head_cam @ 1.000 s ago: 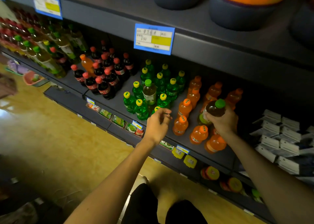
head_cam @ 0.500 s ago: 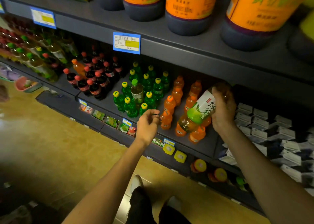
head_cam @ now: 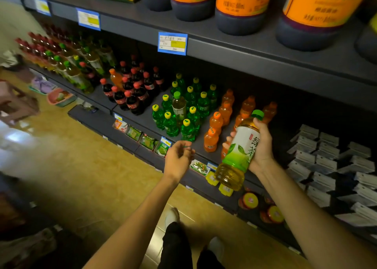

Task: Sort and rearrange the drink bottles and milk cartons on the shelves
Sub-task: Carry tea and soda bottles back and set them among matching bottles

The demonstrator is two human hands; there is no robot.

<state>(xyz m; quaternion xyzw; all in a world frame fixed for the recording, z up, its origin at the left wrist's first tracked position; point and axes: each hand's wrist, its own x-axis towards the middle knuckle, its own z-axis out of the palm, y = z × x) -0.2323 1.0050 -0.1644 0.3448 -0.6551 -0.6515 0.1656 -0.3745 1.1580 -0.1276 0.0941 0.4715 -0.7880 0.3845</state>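
We judge the clear plastic tea bottle with a green screw cap and a white-and-green sleeve label point(head_cam: 241, 148) to be full of amber liquid, so it should feel fairly heavy for its size, with rigid shoulders but a thin wall that could give a little under a hard squeeze; the smooth label may be slippery, so the best hold is around the labelled waist, where the body is straight, rather than the narrow neck or the bulging base. That is where our right hand point(head_cam: 260, 144) grips it, right of centre in the frame: the palm wraps the label from the far side, the thumb lies near the cap and the fingertips point(head_cam: 228, 141) curl round the near side. The bottle is tilted, cap up and away towards the dark grey metal shelf point(head_cam: 146, 123), base down towards us, held in the air in front of the small orange-capped orange drink bottles point(head_cam: 215, 125). The right forearm reaches in from the lower right, wrist bent slightly inward. Our left hand point(head_cam: 178, 158) hovers at centre frame just before the shelf edge, holding nothing, fingers loosely curled, below the cluster of small green bottles with yellow caps point(head_cam: 184, 113). A matching tall tea bottle point(head_cam: 179, 109) stands among those.
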